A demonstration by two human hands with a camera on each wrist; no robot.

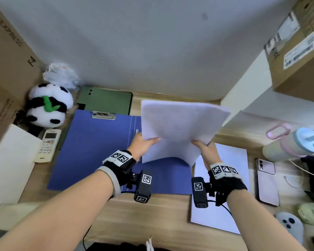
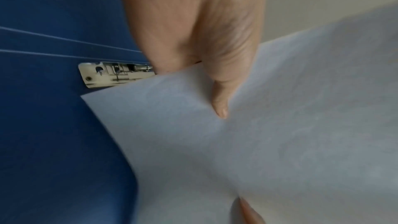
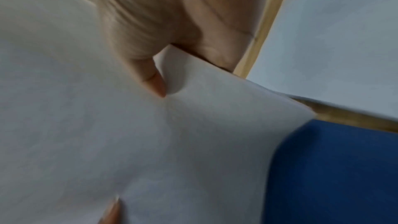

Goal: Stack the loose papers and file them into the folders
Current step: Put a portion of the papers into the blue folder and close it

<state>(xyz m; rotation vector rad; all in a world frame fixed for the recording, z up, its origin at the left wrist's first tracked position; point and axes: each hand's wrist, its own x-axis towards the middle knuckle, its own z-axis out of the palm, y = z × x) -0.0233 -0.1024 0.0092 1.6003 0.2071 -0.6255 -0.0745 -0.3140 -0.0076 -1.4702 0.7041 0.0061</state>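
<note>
Left hand [image 1: 140, 146] and right hand [image 1: 206, 149] pinch the white paper stack [image 1: 179, 127], lifted over the open blue folder [image 1: 91, 147] on the wooden tabletop [image 1: 152, 214]; the stack hides the folder's right half.

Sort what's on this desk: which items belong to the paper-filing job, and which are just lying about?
Job: paper stack held by left hand and right hand; blue folder; green folder; loose sheet.
Lying about: panda toy; remote; phone; bottle.
</note>
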